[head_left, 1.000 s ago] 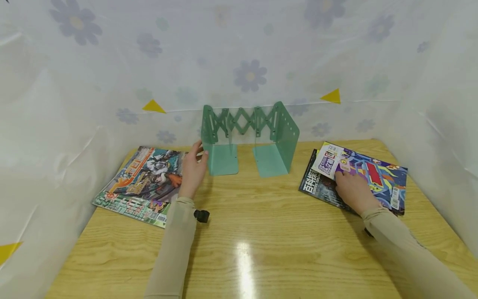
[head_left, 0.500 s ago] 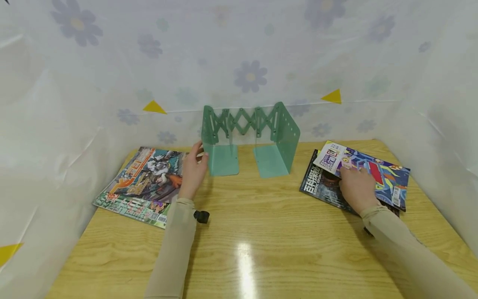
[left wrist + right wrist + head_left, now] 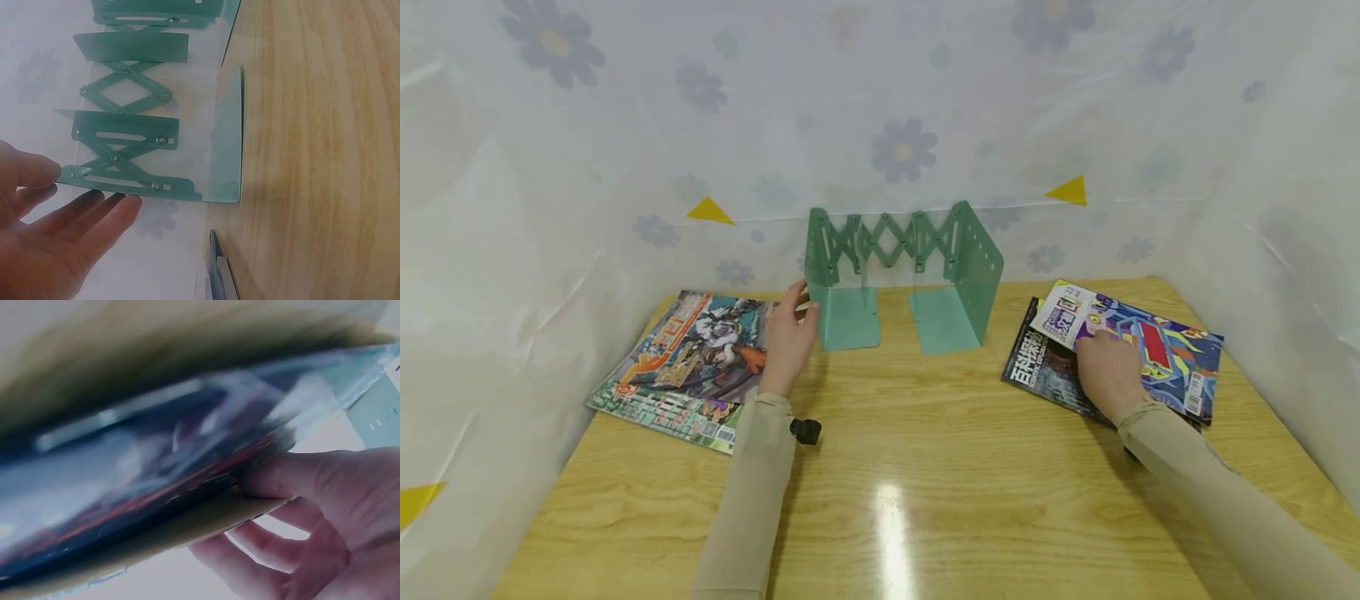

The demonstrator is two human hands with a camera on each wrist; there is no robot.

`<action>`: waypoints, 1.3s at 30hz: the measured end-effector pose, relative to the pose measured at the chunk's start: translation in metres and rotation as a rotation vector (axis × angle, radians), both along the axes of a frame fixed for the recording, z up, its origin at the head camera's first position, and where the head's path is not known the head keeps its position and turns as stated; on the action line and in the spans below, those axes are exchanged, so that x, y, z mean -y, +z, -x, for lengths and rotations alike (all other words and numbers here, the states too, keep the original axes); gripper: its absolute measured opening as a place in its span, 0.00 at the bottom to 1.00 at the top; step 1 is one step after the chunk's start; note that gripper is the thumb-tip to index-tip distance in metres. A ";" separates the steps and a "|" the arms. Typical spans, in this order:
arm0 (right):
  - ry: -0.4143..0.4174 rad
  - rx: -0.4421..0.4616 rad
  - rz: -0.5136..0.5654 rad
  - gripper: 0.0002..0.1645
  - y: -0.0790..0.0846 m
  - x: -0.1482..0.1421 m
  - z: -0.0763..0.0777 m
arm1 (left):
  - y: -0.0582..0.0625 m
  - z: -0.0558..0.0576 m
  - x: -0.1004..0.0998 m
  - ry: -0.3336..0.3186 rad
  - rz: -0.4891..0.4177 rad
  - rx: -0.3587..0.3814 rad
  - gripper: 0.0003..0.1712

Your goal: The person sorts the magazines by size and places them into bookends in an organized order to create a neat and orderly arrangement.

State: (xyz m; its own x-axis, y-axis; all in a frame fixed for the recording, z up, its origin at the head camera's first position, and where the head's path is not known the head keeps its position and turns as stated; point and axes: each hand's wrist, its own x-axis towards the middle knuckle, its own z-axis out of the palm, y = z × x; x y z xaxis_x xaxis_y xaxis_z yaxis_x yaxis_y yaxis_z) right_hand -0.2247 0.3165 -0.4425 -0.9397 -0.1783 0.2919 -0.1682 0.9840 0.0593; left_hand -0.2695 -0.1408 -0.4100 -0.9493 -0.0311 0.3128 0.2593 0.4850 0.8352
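A green expandable bookend [image 3: 946,321] stands at the back middle of the table. My left hand [image 3: 788,340] is at its left end plate; the left wrist view shows thumb and fingers on opposite faces of the plate [image 3: 134,187], pinching its edge. On the right, my right hand [image 3: 1108,371] grips the near-left edge of a purple-blue magazine [image 3: 1198,362]. Its thumb and fingers lie on opposite sides of that edge in the blurred right wrist view. A dark magazine [image 3: 1030,367] lies partly beneath, and the hand hides part of both.
Two magazines overlap on the left: one with an armoured figure [image 3: 700,350] on top, a green one [image 3: 658,415] below. The wooden table [image 3: 910,467] meets a flower-patterned sheet [image 3: 820,108] behind. Yellow triangles [image 3: 1067,191] are stuck to the sheet.
The purple-blue magazine has shifted slightly right over the dark one. My right hand moved a little, and its fingers have curled round the edge. My left hand has stayed at the bookend.
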 end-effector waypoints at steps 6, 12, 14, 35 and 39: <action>0.011 0.002 -0.004 0.06 -0.002 -0.002 0.001 | -0.001 0.001 0.000 0.003 0.002 0.007 0.28; -0.010 0.034 0.133 0.05 0.004 -0.005 0.000 | -0.001 0.000 0.000 0.008 -0.015 0.008 0.28; -0.046 0.056 0.183 0.06 0.006 -0.006 -0.001 | -0.001 0.000 0.000 0.010 -0.016 0.007 0.28; -0.283 0.142 0.408 0.23 0.022 0.002 -0.012 | -0.003 0.000 0.002 -0.005 -0.020 0.004 0.28; -0.272 0.091 0.431 0.24 0.023 0.001 -0.016 | -0.002 -0.001 0.000 -0.005 -0.029 0.015 0.28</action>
State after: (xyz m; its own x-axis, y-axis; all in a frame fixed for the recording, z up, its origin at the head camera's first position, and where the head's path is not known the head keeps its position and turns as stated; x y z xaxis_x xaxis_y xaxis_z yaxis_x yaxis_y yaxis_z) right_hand -0.2083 0.3156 -0.4194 -0.9605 0.1939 0.1996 0.1111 0.9248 -0.3640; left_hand -0.2685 -0.1411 -0.4121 -0.9540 -0.0355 0.2978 0.2491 0.4594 0.8526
